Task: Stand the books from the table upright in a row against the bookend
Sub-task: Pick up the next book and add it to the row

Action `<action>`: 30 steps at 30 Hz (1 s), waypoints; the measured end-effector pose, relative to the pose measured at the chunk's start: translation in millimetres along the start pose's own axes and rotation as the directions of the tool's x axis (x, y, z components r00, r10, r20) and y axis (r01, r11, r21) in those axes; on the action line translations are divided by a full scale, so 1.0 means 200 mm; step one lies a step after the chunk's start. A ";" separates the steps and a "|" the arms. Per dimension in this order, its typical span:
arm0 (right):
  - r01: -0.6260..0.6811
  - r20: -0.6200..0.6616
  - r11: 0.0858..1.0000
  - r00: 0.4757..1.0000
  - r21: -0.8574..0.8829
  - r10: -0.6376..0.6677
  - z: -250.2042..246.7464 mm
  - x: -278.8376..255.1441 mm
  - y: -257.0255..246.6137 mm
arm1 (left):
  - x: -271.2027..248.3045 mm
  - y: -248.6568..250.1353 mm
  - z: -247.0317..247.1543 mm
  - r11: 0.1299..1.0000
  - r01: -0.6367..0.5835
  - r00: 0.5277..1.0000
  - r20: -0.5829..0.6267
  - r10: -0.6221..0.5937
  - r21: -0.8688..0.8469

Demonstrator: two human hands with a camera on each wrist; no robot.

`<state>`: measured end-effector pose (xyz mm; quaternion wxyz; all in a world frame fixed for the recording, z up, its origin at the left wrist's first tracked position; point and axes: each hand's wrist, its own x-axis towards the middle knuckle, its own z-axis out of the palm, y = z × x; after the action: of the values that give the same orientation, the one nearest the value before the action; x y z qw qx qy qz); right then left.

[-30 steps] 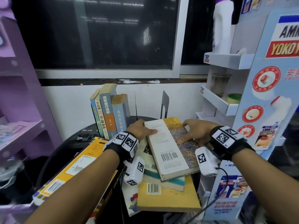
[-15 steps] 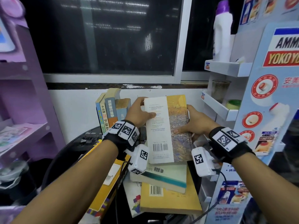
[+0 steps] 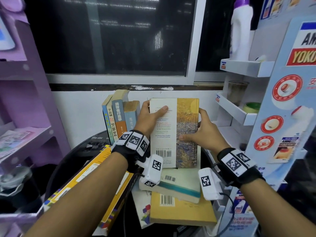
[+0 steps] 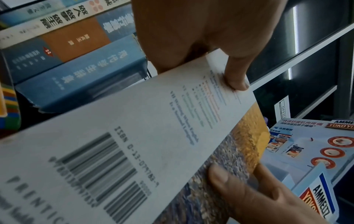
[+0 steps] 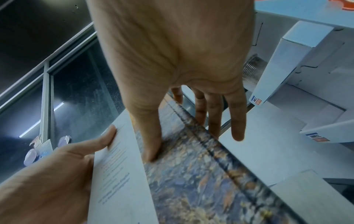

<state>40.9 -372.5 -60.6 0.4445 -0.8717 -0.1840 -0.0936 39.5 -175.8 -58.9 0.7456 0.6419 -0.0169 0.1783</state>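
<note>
1. Head view: upright book row (image 3: 119,117) at left, back of worktop (image 3: 71,159).
2. Left hand (image 3: 147,117) grips held book (image 3: 174,132), thumb on cover.
3. Right hand (image 3: 202,132) grips its right edge; book upright, above flat stack (image 3: 181,199).

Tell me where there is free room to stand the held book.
Free: the gap right of the blue book, which ends the upright row, before the white shelf unit. The held book covers most of it. Crowded: the front, with the stacked books.
</note>
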 end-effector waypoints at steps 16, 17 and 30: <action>0.124 0.365 0.992 0.924 -0.002 -0.115 -0.27 0.12 -0.24 | -0.05 0.04 -0.12 0.998 -0.033 0.958 0.284 0.048 -0.060; 0.123 0.392 0.992 0.914 -0.020 -0.105 -0.28 0.12 -0.26 | -0.05 0.04 -0.13 0.998 -0.028 0.953 0.298 0.045 -0.060; 0.182 0.314 0.960 0.943 -0.215 -0.109 -0.18 0.08 -0.39 | -0.06 0.08 -0.19 0.974 -0.127 0.967 0.243 0.079 0.189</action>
<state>23.0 -355.1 23.2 0.2943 -0.9071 -0.3007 -0.0150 16.5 -141.1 -53.9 0.6588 0.7292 -0.1196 0.1410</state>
